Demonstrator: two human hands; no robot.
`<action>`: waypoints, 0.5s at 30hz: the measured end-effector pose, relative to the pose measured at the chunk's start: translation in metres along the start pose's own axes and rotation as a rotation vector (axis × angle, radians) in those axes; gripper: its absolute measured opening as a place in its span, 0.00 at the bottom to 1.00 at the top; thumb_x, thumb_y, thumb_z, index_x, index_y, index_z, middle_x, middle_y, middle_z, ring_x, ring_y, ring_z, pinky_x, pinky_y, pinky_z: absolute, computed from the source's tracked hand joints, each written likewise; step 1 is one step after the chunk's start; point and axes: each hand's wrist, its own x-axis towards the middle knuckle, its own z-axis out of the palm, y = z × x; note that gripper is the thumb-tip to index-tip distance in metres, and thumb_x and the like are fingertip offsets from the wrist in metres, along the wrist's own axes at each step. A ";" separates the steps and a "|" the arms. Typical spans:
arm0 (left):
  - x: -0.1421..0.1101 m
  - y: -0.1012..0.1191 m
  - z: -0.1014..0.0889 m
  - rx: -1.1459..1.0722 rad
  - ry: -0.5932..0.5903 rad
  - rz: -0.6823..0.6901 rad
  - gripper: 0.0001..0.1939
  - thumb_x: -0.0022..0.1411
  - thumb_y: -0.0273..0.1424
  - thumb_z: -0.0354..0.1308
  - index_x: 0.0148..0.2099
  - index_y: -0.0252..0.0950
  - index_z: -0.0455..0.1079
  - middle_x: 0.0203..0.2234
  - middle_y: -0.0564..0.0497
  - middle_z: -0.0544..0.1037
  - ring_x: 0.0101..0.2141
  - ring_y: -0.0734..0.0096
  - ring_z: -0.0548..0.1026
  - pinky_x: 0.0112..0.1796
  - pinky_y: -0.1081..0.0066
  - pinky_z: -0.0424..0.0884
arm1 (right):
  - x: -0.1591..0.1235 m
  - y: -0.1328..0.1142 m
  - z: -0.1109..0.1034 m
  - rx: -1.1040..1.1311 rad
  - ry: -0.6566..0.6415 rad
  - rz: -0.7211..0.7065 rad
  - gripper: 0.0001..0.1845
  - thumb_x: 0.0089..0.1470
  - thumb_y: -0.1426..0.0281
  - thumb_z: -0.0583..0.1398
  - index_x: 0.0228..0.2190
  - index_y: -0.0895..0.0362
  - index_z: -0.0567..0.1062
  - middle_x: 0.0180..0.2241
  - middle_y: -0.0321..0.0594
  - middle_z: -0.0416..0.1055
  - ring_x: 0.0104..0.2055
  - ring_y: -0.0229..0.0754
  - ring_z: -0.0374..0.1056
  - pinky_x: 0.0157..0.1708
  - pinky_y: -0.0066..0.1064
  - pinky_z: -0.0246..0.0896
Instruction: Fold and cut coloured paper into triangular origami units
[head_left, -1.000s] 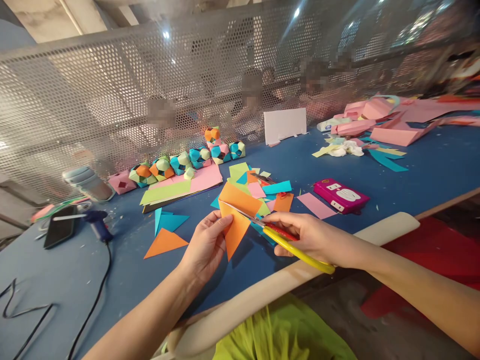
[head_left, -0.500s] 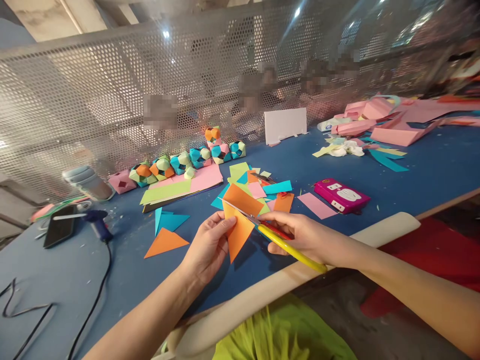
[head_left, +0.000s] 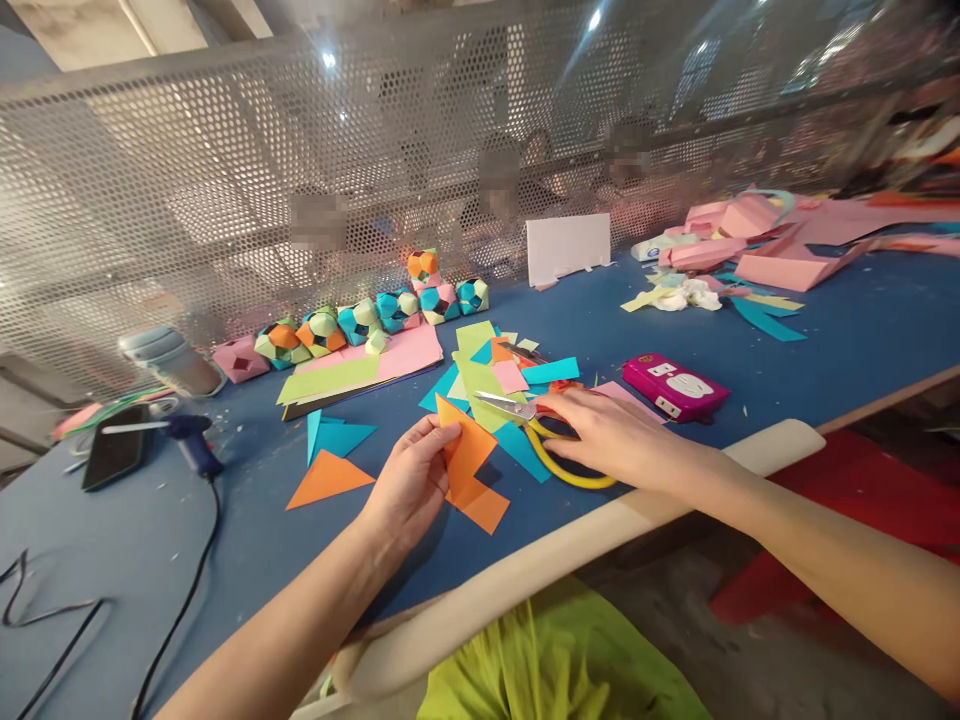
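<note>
My left hand [head_left: 416, 470] pinches a pointed piece of orange paper [head_left: 466, 440] by its left edge, above the table. Just below it an orange strip [head_left: 484, 505] shows, partly covered; whether it is joined to the held piece I cannot tell. To the right, my right hand [head_left: 600, 430] has its fingers on the scissors [head_left: 514, 405], which have yellow and red handles. Their blades point left, over a heap of coloured paper scraps [head_left: 480, 380]. An orange triangle [head_left: 330, 480] and folded blue paper [head_left: 341, 437] lie left of my left hand.
Several folded paper balls [head_left: 360, 322] line the back beside a paper stack [head_left: 337, 380]. A glue gun [head_left: 195, 445] with its cord, a phone [head_left: 116, 450] and a cup [head_left: 169, 360] stand left. A magenta power strip [head_left: 675, 387] and pink paper [head_left: 787, 265] lie right. A padded roll edges the table.
The scissors have come away from the orange paper, and my right hand has carried them up and right over the scraps. An orange strip now shows below the piece in my left hand.
</note>
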 end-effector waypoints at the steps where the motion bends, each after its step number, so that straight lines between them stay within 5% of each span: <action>1: 0.000 0.000 0.000 0.007 -0.002 0.011 0.08 0.49 0.24 0.66 0.29 0.34 0.68 0.22 0.55 0.74 0.23 0.79 0.72 0.26 0.79 0.70 | 0.002 0.003 0.001 -0.050 -0.008 -0.029 0.17 0.56 0.69 0.59 0.48 0.58 0.74 0.46 0.49 0.74 0.48 0.53 0.70 0.42 0.40 0.66; 8: 0.000 0.002 0.002 0.021 0.022 0.056 0.11 0.46 0.26 0.69 0.28 0.33 0.68 0.23 0.55 0.74 0.24 0.78 0.72 0.29 0.77 0.70 | 0.010 -0.001 -0.007 -0.056 0.044 -0.061 0.13 0.60 0.69 0.55 0.41 0.57 0.78 0.41 0.49 0.75 0.47 0.53 0.69 0.40 0.39 0.64; 11: -0.001 0.001 0.002 0.033 0.003 0.067 0.11 0.46 0.27 0.69 0.29 0.33 0.68 0.23 0.54 0.74 0.25 0.78 0.72 0.31 0.76 0.70 | 0.013 -0.020 -0.012 0.248 0.062 -0.070 0.14 0.59 0.65 0.55 0.38 0.57 0.79 0.39 0.46 0.76 0.41 0.48 0.70 0.38 0.36 0.63; 15: 0.000 0.000 0.000 0.054 -0.027 0.078 0.10 0.47 0.28 0.68 0.28 0.33 0.68 0.24 0.54 0.74 0.26 0.77 0.72 0.33 0.76 0.69 | 0.023 -0.043 -0.010 0.658 -0.090 -0.075 0.18 0.57 0.58 0.55 0.35 0.58 0.78 0.30 0.39 0.74 0.32 0.41 0.68 0.30 0.31 0.59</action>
